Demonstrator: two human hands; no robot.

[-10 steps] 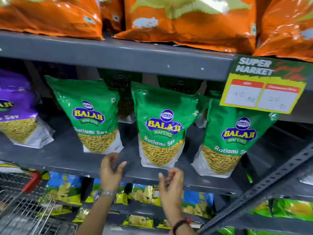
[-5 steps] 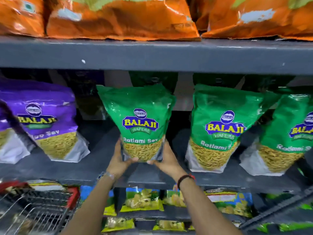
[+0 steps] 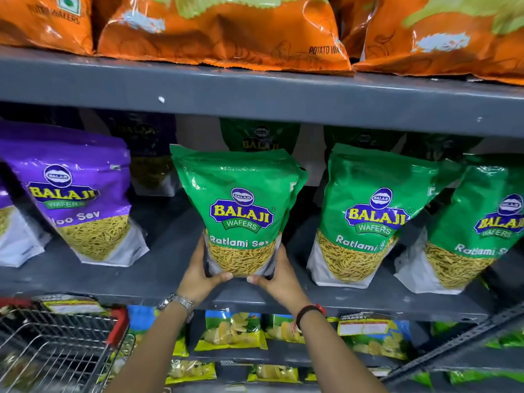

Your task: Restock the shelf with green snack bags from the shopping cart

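Observation:
A green Ratlami Sev snack bag (image 3: 239, 205) stands upright at the front of the grey middle shelf (image 3: 158, 268). My left hand (image 3: 198, 275) grips its lower left corner and my right hand (image 3: 279, 279) grips its lower right corner, thumbs across the clear bottom. Two more green bags stand to its right, one (image 3: 365, 211) near, another (image 3: 479, 222) at the frame edge. Further green bags (image 3: 259, 136) sit in shadow behind. The wire shopping cart (image 3: 56, 344) with a red rim is at the lower left; its contents are blurred.
Purple Aloo Sev bags (image 3: 76, 194) stand left of the held bag. Orange potato wafer bags (image 3: 221, 29) fill the shelf above. Yellow and blue chip bags (image 3: 232, 331) line the shelves below. A grey slotted upright (image 3: 465, 344) slants across the lower right.
A second ago both hands were empty below the shelf edge. They then closed on the left green bag's base. My view has shifted left and closer, bringing that bag to the middle.

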